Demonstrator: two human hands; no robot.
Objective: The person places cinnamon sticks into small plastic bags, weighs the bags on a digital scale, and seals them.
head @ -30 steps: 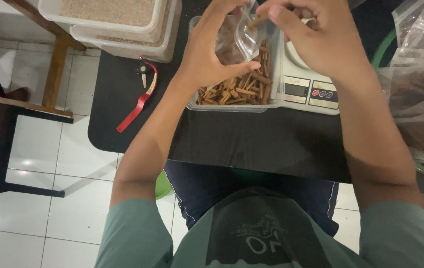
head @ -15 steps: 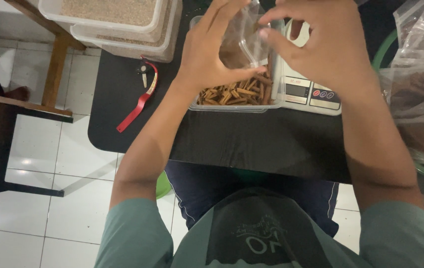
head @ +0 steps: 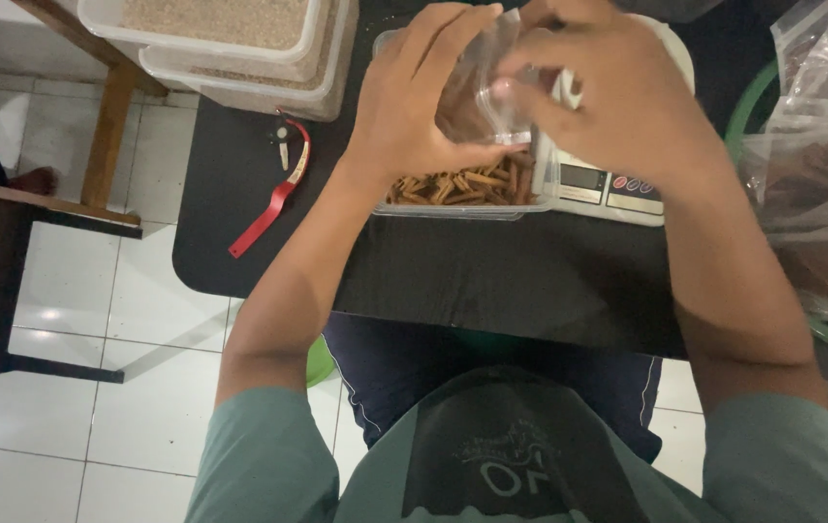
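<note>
My left hand (head: 412, 107) and my right hand (head: 617, 97) both grip a small clear plastic bag (head: 477, 102) that holds something brown, raised above a clear tub of brown cinnamon sticks (head: 462, 186). The fingers of both hands pinch the bag's top edge. The bag's lower part is partly hidden behind my left hand. A white kitchen scale (head: 608, 186) stands just right of the tub, under my right hand, on the black table (head: 491, 281).
A red-handled tool (head: 273, 199) lies on the table's left side. White bins of pale grain (head: 230, 39) stand at the back left. Filled clear bags (head: 816, 165) pile up in a green-rimmed basket at the right. A wooden table leg (head: 109, 126) stands on the tiled floor left.
Both hands have shifted the bag slightly up and left over the tub. The fingers have closed in along the bag's top edge.
</note>
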